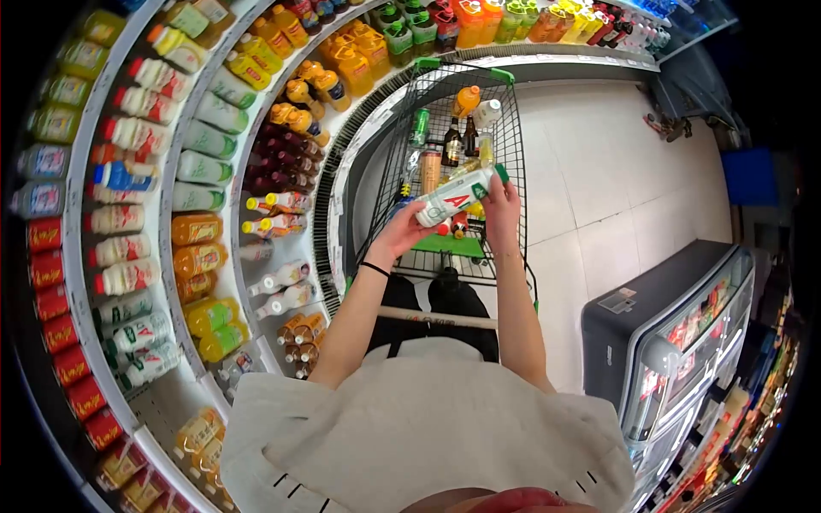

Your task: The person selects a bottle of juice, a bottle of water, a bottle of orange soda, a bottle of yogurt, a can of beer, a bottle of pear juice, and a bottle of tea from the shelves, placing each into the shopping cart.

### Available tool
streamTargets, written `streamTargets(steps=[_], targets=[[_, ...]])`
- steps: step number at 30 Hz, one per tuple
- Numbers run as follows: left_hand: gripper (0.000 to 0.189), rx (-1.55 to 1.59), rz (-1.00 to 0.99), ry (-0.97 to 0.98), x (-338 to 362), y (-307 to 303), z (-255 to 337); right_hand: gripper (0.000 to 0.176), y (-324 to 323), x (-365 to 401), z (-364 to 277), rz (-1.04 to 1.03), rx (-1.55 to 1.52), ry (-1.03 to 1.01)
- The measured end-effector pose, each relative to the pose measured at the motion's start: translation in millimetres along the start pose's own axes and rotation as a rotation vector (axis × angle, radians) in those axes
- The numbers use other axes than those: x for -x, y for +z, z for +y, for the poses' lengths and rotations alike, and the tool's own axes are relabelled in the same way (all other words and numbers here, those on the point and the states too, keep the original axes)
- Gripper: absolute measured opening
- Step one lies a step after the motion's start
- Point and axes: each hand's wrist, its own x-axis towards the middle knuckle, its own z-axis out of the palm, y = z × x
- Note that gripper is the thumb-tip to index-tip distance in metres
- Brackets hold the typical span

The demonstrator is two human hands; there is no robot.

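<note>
I hold a white bottle with a green cap and a large red letter on its label, tilted above the shopping cart. My left hand is closed around its bottom end. My right hand grips the other end near the cap. Below, inside the wire shopping cart, are a green can, brown bottles, an orange bottle, a white bottle with a light cap and an orange-brown cylindrical container. The held bottle hides part of the load.
Curved shelves of bottled drinks run along my left and ahead. Similar white-and-green bottles stand on the left shelf. A dark chest freezer is at my right. Pale floor tiles lie between cart and freezer.
</note>
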Motion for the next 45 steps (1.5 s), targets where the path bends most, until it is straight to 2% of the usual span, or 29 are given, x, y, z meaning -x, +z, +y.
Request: streamTargets(steps=[2, 4, 5, 10, 16, 17, 18, 20, 21, 22, 24, 25, 26, 29, 30, 32, 33, 34, 35, 36, 37, 38, 39, 40, 42, 43, 45], targets=[[0.053, 0.038, -0.037, 0.009, 33.7, 6.0, -1.9, 0.036, 21.2, 2.7, 2.7, -0.062, -0.077, 0.029], [0.041, -0.152, -0.079, 0.094, 77.5, 30.8, 0.7, 0.038, 52.4, 21.6, -1.9, -0.144, -0.158, 0.113], [0.036, -0.147, -0.014, 0.1, 89.4, 27.3, -2.8, 0.042, 55.5, 23.2, 8.7, -0.223, -0.151, 0.128], [0.037, -0.296, 0.161, 0.246, 143.6, 18.6, -8.2, 0.044, 116.0, 62.3, 22.4, -0.254, -0.229, 0.241], [0.043, -0.454, 0.338, 0.517, 209.3, 5.5, 6.3, 0.05, 181.3, 92.1, 43.3, -0.535, -0.037, 0.275], [0.046, -0.428, 0.357, 0.546, 223.8, 5.7, 9.9, 0.05, 193.6, 97.9, 48.3, -0.602, 0.007, 0.271], [0.047, -0.414, 0.397, 0.567, 239.1, 6.1, 14.2, 0.039, 210.9, 109.6, 47.3, -0.64, 0.007, 0.307], [0.048, -0.357, 0.429, 0.668, 261.6, -4.1, 17.5, 0.04, 244.6, 132.1, 50.5, -0.758, 0.183, 0.266], [0.05, -0.319, 0.45, 0.701, 274.7, -8.4, 20.4, 0.047, 260.1, 142.0, 54.9, -0.818, 0.293, 0.19], [0.05, -0.3, 0.483, 0.735, 290.5, -11.9, 26.0, 0.047, 278.1, 151.9, 54.3, -0.864, 0.297, 0.208], [0.053, -0.409, 0.565, 0.86, 320.2, -19.4, 32.0, 0.052, 309.3, 172.0, 55.6, -1.002, 0.647, 0.076], [0.055, -0.371, 0.561, 0.934, 332.2, -26.1, 35.2, 0.054, 329.8, 183.6, 62.9, -1.064, 0.608, -0.026], [0.055, -0.353, 0.6, 0.957, 346.3, -32.3, 36.7, 0.053, 345.5, 194.5, 62.7, -1.15, 0.594, 0.015], [0.054, -0.308, 0.689, 1.108, 386.3, -45.6, 45.6, 0.056, 396.6, 227.2, 72.4, -1.366, 0.542, -0.049], [0.055, -0.349, 0.743, 1.184, 399.0, -52.7, 47.9, 0.055, 412.1, 244.8, 72.4, -1.399, 0.513, 0.005], [0.057, -0.373, 0.829, 1.269, 423.2, -63.1, 53.1, 0.053, 438.0, 274.2, 79.7, -1.491, 0.52, -0.112], [0.06, -0.453, 0.947, 1.332, 435.5, -66.3, 58.7, 0.054, 450.2, 291.9, 74.7, -1.511, 0.602, -0.106], [0.063, -0.538, 1.062, 1.386, 446.2, -71.3, 63.9, 0.056, 460.4, 303.0, 84.4, -1.527, 0.603, -0.285], [0.073, -0.485, 1.11, 1.357, 454.5, -78.6, 69.3, 0.056, 468.7, 315.3, 91.8, -1.522, 0.551, -0.274], [0.073, -0.476, 1.122, 1.362, 464.1, -78.5, 76.3, 0.057, 475.3, 327.1, 98.8, -1.511, 0.503, -0.264], [0.076, -0.709, 1.404, 1.354, 475.1, -72.6, 86.3, 0.057, 481.9, 336.3, 108.3, -1.52, 0.504, -0.261], [0.079, -0.953, 1.681, 1.315, 483.5, -69.9, 97.3, 0.056, 490.6, 343.5, 119.1, -1.495, 0.451, -0.365], [0.08, -0.949, 1.75, 1.345, 485.6, -71.3, 104.2, 0.056, 497.2, 349.7, 128.0, -1.463, 0.402, -0.466], [0.08, -0.945, 1.747, 1.342, 486.7, -74.1, 110.1, 0.056, 504.0, 356.2, 130.7, -1.462, 0.408, -0.464], [0.086, -0.946, 1.632, 1.473, 487.1, -80.7, 122.5, 0.06, 519.8, 365.2, 133.6, -1.407, 0.475, -0.696], [0.086, -0.948, 1.622, 1.472, 486.9, -84.2, 129.5, 0.063, 527.8, 365.8, 144.3, -1.366, 0.462, -0.762], [0.092, -0.947, 1.543, 1.591, 483.7, -88.9, 140.5, 0.064, 540.7, 365.1, 153.3, -1.333, 0.513, -0.766]])
